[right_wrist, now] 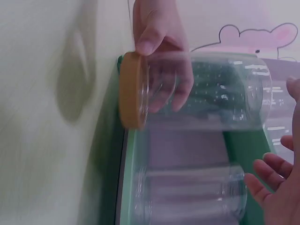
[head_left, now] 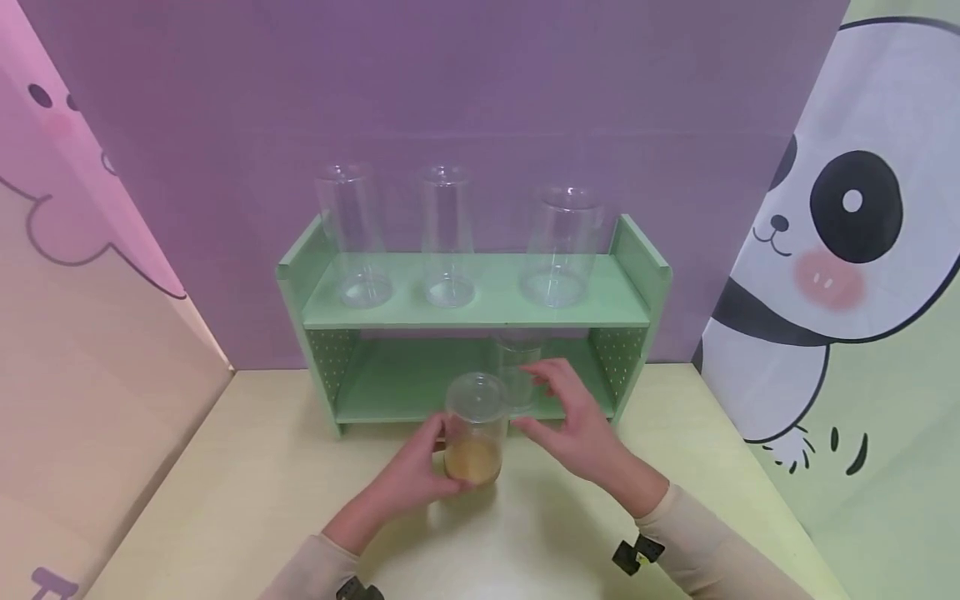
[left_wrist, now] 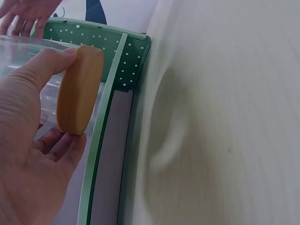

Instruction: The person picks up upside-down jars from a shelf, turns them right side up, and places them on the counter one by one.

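My left hand (head_left: 416, 475) grips a clear jar (head_left: 477, 408) low in front of the green shelf, fingers and thumb round its lidded end. The jar's wood-coloured lid (right_wrist: 131, 91) faces down toward the table and its clear end points up. In the left wrist view the thumb lies against the lid (left_wrist: 80, 91). My right hand (head_left: 577, 425) is just right of the jar, fingers spread and slightly bent, holding nothing. Behind that hand, another clear jar (head_left: 513, 379) stands on the lower shelf, partly hidden by the fingers; it also shows in the right wrist view (right_wrist: 187, 192).
Three clear jars, a tall left one (head_left: 352, 233), a slim middle one (head_left: 447, 237) and a wider right one (head_left: 562, 246), stand on the upper board of the green shelf (head_left: 495, 315). The shelf stands on a pale table (head_left: 247, 450) against a purple backdrop (head_left: 480, 83).
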Demonstrator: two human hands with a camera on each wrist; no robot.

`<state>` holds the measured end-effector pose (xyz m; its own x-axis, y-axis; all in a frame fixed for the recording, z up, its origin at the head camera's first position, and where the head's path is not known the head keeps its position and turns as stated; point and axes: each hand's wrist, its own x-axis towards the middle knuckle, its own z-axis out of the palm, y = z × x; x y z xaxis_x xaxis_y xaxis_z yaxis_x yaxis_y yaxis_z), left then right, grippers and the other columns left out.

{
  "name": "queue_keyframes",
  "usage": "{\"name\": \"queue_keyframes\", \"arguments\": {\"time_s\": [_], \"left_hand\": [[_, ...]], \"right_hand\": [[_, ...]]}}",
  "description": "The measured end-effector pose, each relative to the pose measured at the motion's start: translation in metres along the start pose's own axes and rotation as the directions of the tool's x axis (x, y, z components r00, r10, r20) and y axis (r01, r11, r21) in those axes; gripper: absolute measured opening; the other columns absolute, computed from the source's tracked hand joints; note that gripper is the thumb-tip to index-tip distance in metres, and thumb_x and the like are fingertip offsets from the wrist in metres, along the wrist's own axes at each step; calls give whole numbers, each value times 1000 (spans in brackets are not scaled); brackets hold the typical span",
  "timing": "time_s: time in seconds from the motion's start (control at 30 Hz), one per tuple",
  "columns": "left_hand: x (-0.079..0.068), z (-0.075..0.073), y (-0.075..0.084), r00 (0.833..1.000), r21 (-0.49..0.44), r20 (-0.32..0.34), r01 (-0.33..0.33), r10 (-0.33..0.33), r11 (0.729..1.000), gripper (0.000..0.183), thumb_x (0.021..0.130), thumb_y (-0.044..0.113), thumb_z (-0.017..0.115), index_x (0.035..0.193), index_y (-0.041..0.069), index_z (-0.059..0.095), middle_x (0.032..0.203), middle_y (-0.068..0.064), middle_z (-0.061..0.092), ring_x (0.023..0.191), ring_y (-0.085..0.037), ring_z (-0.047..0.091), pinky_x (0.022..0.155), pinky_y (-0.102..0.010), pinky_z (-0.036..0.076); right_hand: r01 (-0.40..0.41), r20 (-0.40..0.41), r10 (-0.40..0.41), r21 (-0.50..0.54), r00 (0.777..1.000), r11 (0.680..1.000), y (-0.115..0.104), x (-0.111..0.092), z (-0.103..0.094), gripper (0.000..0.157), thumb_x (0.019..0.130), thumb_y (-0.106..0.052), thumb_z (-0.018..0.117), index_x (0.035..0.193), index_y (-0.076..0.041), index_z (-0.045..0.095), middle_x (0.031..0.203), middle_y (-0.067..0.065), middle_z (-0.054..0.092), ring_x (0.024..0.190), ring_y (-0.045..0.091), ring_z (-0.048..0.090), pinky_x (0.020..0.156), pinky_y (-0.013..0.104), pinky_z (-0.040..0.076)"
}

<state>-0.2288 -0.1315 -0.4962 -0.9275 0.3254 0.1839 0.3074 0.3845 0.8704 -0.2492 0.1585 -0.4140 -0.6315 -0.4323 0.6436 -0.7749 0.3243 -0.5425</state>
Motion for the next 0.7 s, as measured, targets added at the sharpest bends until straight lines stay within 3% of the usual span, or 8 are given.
{"name": "queue_keyframes", "arguments": {"time_s": [0.23, 0.5, 0.7], "left_hand": [[-1, 6, 2, 999, -12, 33, -37, 37, 999, 96, 77, 12, 101, 158, 11, 49, 157, -10, 58, 144, -39, 56, 119, -61, 50], [0, 11, 5, 994, -4, 62, -89, 89, 996, 93, 77, 12, 101, 155, 11, 50, 152, -8, 60, 143, -36, 57, 119, -60, 50], [1, 15, 8, 993, -2, 80, -87, 87, 996, 92, 78, 16, 102, 154, 13, 50, 150, -7, 60, 143, -35, 58, 120, -60, 49]], "right_hand": [[-53, 119, 45, 62, 992, 997, -12, 8, 8, 71, 93, -19, 90, 155, -12, 56, 144, 4, 58, 128, 25, 59, 104, 54, 57], [-151, 206, 130, 92, 970, 984, -19, 11, 12, 85, 91, -23, 93, 164, -23, 50, 151, -1, 55, 134, 21, 58, 112, 51, 55], [-169, 206, 150, 77, 967, 983, -21, 12, 14, 82, 88, -24, 96, 159, -16, 57, 151, 0, 59, 130, 23, 61, 109, 50, 57]]}}
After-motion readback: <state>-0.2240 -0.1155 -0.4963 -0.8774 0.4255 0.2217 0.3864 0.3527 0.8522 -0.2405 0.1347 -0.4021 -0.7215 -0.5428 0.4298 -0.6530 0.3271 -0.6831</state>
